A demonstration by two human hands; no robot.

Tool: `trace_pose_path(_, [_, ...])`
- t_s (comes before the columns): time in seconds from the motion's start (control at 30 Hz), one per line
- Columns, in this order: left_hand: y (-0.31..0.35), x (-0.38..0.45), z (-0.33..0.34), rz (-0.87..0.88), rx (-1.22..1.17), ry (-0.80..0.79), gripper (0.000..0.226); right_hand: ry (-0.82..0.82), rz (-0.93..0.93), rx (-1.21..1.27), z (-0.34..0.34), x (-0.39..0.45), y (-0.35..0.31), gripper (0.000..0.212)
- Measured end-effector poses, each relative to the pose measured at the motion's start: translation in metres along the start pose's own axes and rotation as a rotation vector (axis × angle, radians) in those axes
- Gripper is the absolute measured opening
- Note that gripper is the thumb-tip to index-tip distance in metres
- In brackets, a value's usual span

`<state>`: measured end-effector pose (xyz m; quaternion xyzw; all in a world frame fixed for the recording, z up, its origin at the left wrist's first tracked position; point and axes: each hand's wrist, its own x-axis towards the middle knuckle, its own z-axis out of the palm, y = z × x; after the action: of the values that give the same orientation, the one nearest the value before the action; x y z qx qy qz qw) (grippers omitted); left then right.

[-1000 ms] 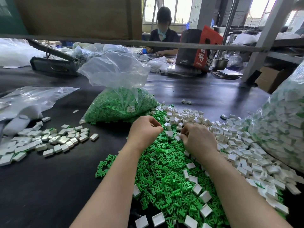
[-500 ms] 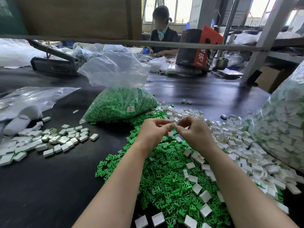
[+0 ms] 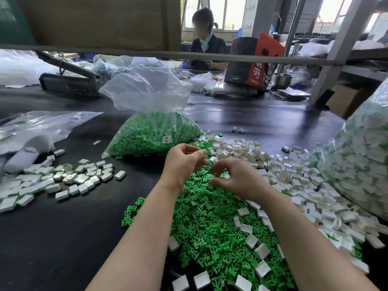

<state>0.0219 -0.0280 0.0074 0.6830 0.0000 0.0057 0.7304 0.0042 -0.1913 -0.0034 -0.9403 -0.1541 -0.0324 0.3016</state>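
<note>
The left hand (image 3: 184,164) hangs over the far end of the green pieces (image 3: 210,223), its fingers curled in toward the palm. Whether it grips anything I cannot tell (one white cap (image 3: 213,159) shows just beside its fingertips, held or not). The right hand (image 3: 239,179) hovers close by over the same heap, thumb and fingers spread in a loose curve with nothing between them. The green pieces lie heaped on the dark table (image 3: 63,238) directly under both forearms. The white caps (image 3: 283,175) spread along their right edge, with a few scattered on top. Behind the left hand stands an open clear bag (image 3: 151,135) of more green pieces. At far right bulges a big bag (image 3: 361,164) of white ones. A separate cluster of caps (image 3: 69,177) lies well apart to the left.
</note>
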Motion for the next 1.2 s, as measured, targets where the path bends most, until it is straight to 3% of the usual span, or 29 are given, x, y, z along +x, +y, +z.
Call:
trace_pose_path(0.07, [0.000, 0.000, -0.001, 0.005, -0.007, 0.008, 0.011, -0.069, 0.006, -0.113, 0.004, 0.000, -0.003, 0.034])
trace_pose_path(0.23, [-0.001, 0.000, -0.001, 0.006, 0.006, -0.010, 0.019, -0.050, 0.016, -0.177, 0.005, 0.000, -0.005, 0.019])
trace_pose_path(0.43, [0.001, -0.003, 0.001, 0.007, 0.043, -0.010, 0.023, -0.079, 0.035, -0.307, 0.006, 0.001, -0.006, 0.031])
trace_pose_path(0.67, [0.003, -0.006, 0.000, 0.015, 0.024, -0.047, 0.014, -0.040, 0.021, -0.246, 0.004, -0.001, -0.007, 0.009])
trace_pose_path(0.83, [0.004, -0.007, -0.001, 0.026, -0.012, -0.077, 0.011, -0.035, 0.029, -0.224, 0.005, 0.001, -0.007, 0.007])
trace_pose_path(0.97, [0.003, -0.007, -0.003, 0.037, -0.031, -0.105, 0.013, 0.122, 0.067, -0.017, 0.003, 0.000, -0.002, 0.017])
trace_pose_path(1.07, [0.003, -0.006, -0.004, 0.040, -0.043, -0.107, 0.014, 0.290, 0.090, 0.289, -0.003, -0.001, -0.001, 0.008])
trace_pose_path(1.2, [0.002, -0.004, -0.004, 0.033, -0.056, -0.116, 0.013, 0.385, 0.115, 0.688, -0.010, -0.004, -0.007, 0.016])
